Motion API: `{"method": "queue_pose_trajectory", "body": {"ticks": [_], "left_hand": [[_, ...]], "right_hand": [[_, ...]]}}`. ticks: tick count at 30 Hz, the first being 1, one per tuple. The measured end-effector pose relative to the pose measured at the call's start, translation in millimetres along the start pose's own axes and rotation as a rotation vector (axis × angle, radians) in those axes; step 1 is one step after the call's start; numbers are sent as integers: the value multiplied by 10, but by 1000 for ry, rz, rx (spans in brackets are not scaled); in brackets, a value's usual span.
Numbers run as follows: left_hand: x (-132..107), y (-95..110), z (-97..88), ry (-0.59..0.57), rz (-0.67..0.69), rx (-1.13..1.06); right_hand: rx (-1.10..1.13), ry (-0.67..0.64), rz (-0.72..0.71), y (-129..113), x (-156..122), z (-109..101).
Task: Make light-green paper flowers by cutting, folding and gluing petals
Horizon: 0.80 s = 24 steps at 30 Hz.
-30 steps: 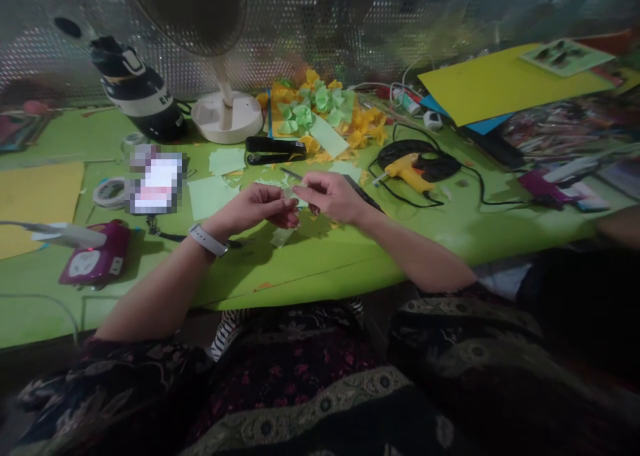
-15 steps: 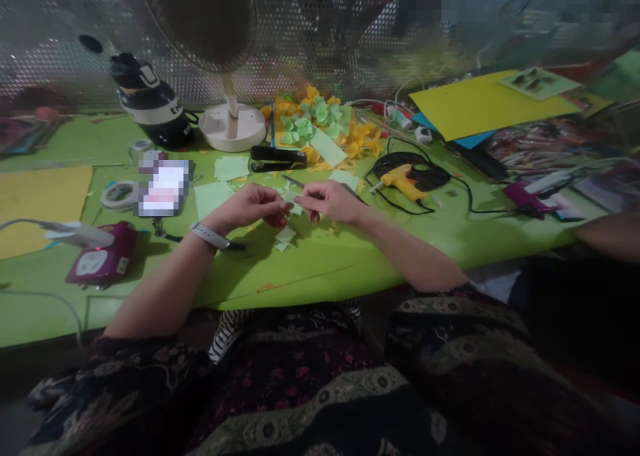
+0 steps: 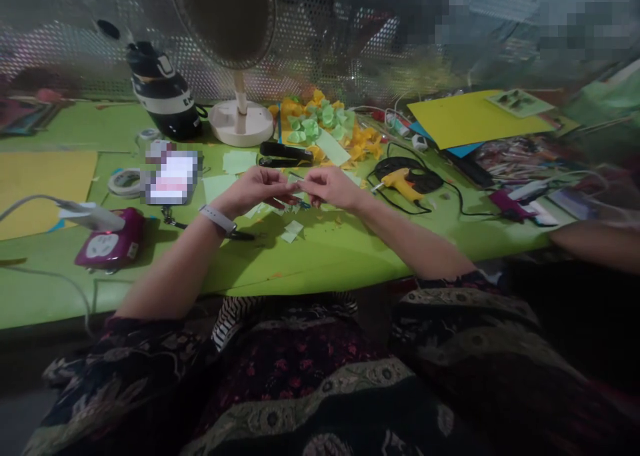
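Observation:
My left hand (image 3: 263, 188) and my right hand (image 3: 327, 186) meet fingertip to fingertip just above the green table. Both are closed in a pinch. Whatever lies between the fingertips is too small and hidden to make out. Small light green paper pieces (image 3: 292, 230) lie on the table just below the hands. Behind them sits a black stapler (image 3: 285, 154). A heap of light green folded paper flowers (image 3: 327, 114) and orange paper flowers (image 3: 367, 141) stands farther back. Light green paper squares (image 3: 238, 162) lie left of the stapler.
To the right a yellow glue gun (image 3: 404, 183) rests by a black coiled cord. At left are a phone (image 3: 173, 176), a tape roll (image 3: 125, 183) and a purple power adapter (image 3: 110, 239). A fan (image 3: 241, 123) and bottle (image 3: 167, 103) stand behind. Another person's arm (image 3: 595, 244) is at far right.
The camera view has shifted slightly. My fingertips have come closer together; the light green paper seen by them before is no longer distinct.

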State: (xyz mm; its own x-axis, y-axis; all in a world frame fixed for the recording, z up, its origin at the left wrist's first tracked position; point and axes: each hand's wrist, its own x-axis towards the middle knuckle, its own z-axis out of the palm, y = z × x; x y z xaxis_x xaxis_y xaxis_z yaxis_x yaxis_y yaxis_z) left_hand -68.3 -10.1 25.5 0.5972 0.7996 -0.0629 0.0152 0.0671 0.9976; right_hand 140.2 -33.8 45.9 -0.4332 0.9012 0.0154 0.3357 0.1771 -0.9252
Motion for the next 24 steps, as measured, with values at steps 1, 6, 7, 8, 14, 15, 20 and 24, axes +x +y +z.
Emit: {"method": "queue_pose_trajectory", "body": {"ticks": [1,6,7,8,14,15,20,24], "left_hand": [[9,0,-23,28,4,-12],[33,14,-153,208,63,-86],[37,11,-169,241,76,-100],[43,4,-178,265,80,-112],[91,-100,-146,315,8,-191],[98,-118,-141,319,-1,-204],[109,-172,-125,307,-15,-238],[103,-180,-83,297,-27,-283]], "right_hand": [[14,2,19,-18,28,-18],[-86,212,31,-38,127,-272],[-211,260,32,-22,127,-324],[-381,293,37,-3,119,-365],[-1191,7,287,95,70,-323],[-1227,-37,322,101,76,-298],[-1278,-96,372,141,123,-261],[-1244,-82,390,200,133,-283]]}}
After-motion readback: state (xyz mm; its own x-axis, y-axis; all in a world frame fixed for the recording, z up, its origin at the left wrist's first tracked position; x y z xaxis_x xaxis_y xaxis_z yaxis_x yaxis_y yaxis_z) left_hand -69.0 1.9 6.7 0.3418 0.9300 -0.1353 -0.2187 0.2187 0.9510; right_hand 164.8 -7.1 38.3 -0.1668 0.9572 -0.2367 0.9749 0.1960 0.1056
